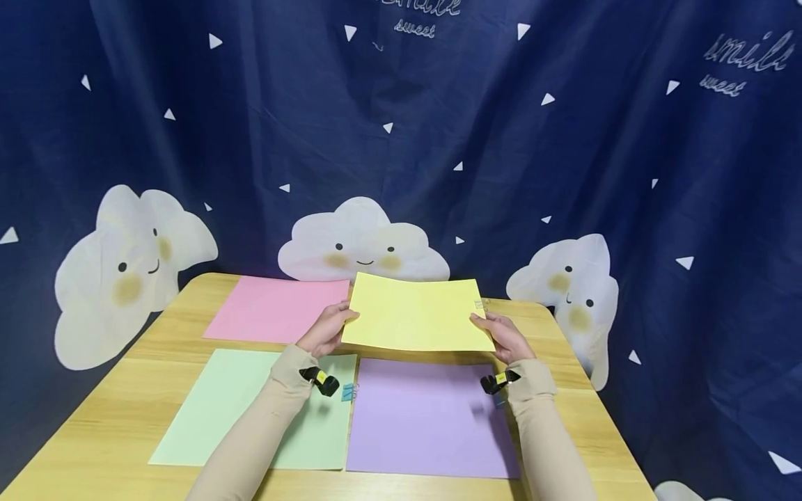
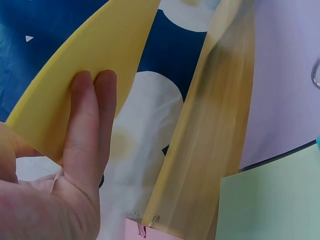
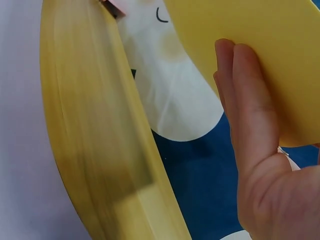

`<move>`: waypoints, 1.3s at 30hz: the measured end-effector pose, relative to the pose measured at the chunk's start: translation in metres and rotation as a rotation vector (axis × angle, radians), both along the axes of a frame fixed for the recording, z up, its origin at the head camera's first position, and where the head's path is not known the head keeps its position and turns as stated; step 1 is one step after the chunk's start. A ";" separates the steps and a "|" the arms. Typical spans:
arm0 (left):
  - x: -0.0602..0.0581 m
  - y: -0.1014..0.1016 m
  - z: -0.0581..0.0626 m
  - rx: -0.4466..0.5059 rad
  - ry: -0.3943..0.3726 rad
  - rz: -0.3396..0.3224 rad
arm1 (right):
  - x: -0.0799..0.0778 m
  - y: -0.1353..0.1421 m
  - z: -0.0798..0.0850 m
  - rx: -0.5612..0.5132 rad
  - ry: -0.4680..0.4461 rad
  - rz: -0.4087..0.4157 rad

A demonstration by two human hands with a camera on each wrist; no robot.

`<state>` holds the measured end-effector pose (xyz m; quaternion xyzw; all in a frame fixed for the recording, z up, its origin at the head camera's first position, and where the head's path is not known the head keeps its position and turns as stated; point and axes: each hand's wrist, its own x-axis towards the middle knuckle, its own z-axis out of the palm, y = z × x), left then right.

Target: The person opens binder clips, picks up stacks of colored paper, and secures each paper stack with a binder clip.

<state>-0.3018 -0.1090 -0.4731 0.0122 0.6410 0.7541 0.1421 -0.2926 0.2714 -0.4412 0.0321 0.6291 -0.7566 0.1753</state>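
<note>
Both hands are up off the wooden table (image 1: 156, 334), and between them is a yellow sheet (image 1: 413, 316), held level above the far middle of the tabletop. The left hand (image 1: 326, 330) has the sheet's left edge pinched, thumb on top at about three o'clock from the knuckles, fingers (image 2: 90, 130) flat underneath, as the left wrist view shows plainly. The right hand (image 1: 504, 337) mirrors it on the right edge, thumb over, fingers (image 3: 250, 110) straight beneath the paper. So both grips are closed on the same yellow sheet, which touches nothing else.

Under it, the table carries three more sheets lying flat. A pink sheet (image 1: 276, 308) sits at eleven o'clock from the yellow one, near the far edge. A green sheet (image 1: 219, 407) lies at seven o'clock, partly under the left sleeve (image 1: 263, 431). A purple sheet (image 1: 426, 417) lies at six o'clock, just beside the green one, their edges nearly touching. A small blue binder clip (image 1: 348, 392) rests right at that seam, near the left wrist. Some paper clips (image 1: 481, 304) lie at the far table edge, just past the yellow sheet's right corner. Behind everything hangs a dark blue curtain (image 1: 564, 139) with smiling white clouds.
</note>
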 end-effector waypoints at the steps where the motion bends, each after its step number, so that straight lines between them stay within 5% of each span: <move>1: -0.001 0.000 0.000 0.004 -0.005 -0.002 | -0.001 0.000 0.000 0.001 -0.003 -0.004; 16: -0.007 -0.002 -0.005 -0.140 -0.063 -0.017 | -0.006 0.008 -0.010 0.050 -0.028 -0.024; 39: -0.010 -0.002 -0.018 -0.154 -0.072 0.008 | -0.016 0.009 -0.030 0.102 -0.014 -0.081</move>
